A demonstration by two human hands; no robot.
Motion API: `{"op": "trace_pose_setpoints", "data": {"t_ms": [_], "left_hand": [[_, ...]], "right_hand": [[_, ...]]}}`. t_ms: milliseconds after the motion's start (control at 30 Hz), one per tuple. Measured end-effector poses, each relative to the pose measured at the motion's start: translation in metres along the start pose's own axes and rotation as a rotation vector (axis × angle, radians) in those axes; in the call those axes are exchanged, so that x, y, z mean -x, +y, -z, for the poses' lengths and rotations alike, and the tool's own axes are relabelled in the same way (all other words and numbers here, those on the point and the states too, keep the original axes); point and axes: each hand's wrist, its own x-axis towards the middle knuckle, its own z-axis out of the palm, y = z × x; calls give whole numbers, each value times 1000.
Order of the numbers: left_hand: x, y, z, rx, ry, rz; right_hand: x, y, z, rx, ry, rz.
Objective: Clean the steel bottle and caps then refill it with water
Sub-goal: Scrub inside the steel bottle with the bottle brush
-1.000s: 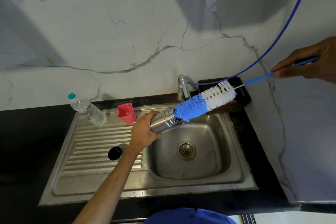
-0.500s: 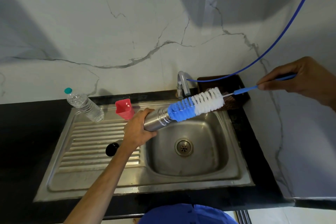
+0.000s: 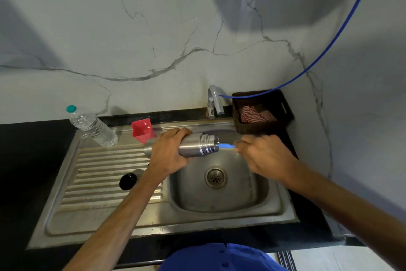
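Note:
My left hand grips the steel bottle, which lies on its side over the sink basin with its threaded mouth pointing right. My right hand holds the blue handle of the bottle brush just at the mouth. The brush head is hidden inside the bottle; only a short blue stub shows. A black cap lies on the ribbed drainboard.
A clear plastic water bottle with a teal lid and a red cup stand at the back of the drainboard. The tap rises behind the basin, a blue hose running from it. A dark basket sits at back right.
My right hand has pushed the brush leftward, so its blue and white bristles have gone fully into the bottle. The bottle has levelled out and my right hand now sits close to its mouth.

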Motion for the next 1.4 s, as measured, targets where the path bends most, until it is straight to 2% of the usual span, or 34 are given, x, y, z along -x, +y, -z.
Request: {"op": "trace_pose_setpoints", "data": {"t_ms": [200, 300, 333, 367, 433, 467, 500, 533, 567, 633, 667, 700, 733, 767, 800, 867, 900, 933, 1000, 1033, 1067, 1133, 1167, 1200, 1267, 1300, 1333, 1400], "left_hand": [[21, -16, 22, -77, -115, 5], [22, -12, 29, -89, -99, -9], [23, -11, 31, -139, -81, -36], [23, -10, 33, -198, -55, -69], [25, -11, 38, -262, 10, -125], [25, -10, 41, -265, 37, -137], [24, -9, 43, -275, 47, -144], [22, -8, 45, -290, 41, -145], [20, -6, 47, -288, 28, -135], [16, -5, 51, -209, -17, -63], [14, -4, 52, -163, -40, -30], [14, -5, 51, -134, -55, -13], [15, -5, 51, -131, -66, -6], [15, -7, 49, -150, -73, -14], [16, -7, 48, -187, -76, -34], [17, -9, 45, -247, -81, -73], [18, -10, 44, -257, -88, -75], [19, -10, 43, -265, -101, -65], [21, -7, 40, -245, -125, -28], [22, -7, 37, -204, -142, -7], [23, -5, 35, -163, -160, 8], [26, -7, 33, -135, -177, 17], [28, -10, 32, -154, -179, 8], [30, -14, 32, -190, -172, -12], [33, -22, 31, -229, -136, -29], [33, -24, 31, -228, -123, -20], [33, -25, 31, -229, -119, -11], [31, -22, 29, -208, -121, 0]], "right_hand": [[5, -29, -27, 243, 102, 4], [1, -27, -21, 151, -6, 40], [0, -28, -15, -8, -107, -20], [-1, -25, -12, -278, -295, -93], [-7, -14, 0, -1072, -608, -376], [-8, -8, 3, -1368, -685, -489], [-8, -1, 2, -1408, -676, -439], [-7, 4, -2, -1200, -589, -322], [-6, 5, -7, -801, -427, -178], [0, -1, -25, -27, -95, -41], [-1, -6, -26, 176, -6, -8], [-3, -9, -27, 246, 60, 37], [-5, -12, -25, 212, 90, 45], [-8, -11, -22, 9, 13, 7], [-11, -10, -15, -310, -141, -85], [-13, -9, -8, -1110, -508, -375], [-11, -9, -11, -1216, -517, -370], [-9, -7, -15, -1080, -444, -264], [-7, -5, -32, -331, -150, -55], [-4, -5, -39, -68, -40, 24], [-2, -7, -36, 89, -7, 62], [-1, -15, -29, 89, -22, 110], [0, -15, -22, -96, -118, 85], [-3, -13, -12, -390, -279, -19], [-4, -9, -2, -1075, -567, -341], [-6, -7, -2, -1165, -556, -332], [-7, -5, -4, -1057, -490, -251], [-4, -4, -18, -374, -179, -81]]}}
